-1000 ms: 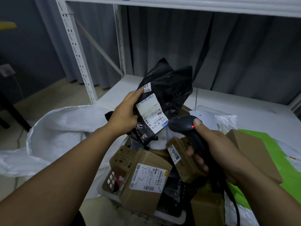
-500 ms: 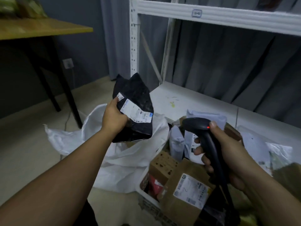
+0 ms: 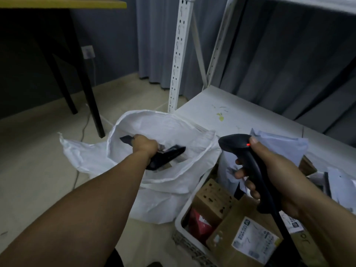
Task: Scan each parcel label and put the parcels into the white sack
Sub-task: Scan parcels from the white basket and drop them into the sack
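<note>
Left hand [image 3: 145, 146] has its fingers curled tight round the crumpled black plastic mailer parcel [image 3: 167, 156], which is down inside the mouth of the white woven sack [image 3: 163, 128] on the floor. The sack's near rim hides the parcel's lower edge. Right hand [image 3: 273, 170] has its fingers wrapped round the black handheld barcode scanner [image 3: 237, 143] (red light lit), above the white plastic basket [image 3: 182, 220] of parcels. The sack sits between the black table leg [image 3: 84, 74] and the white metal shelf [image 3: 240, 116]. The brown cardboard box [image 3: 225, 239] carries a white printed label [image 3: 254, 239], too blurred to read.
</note>
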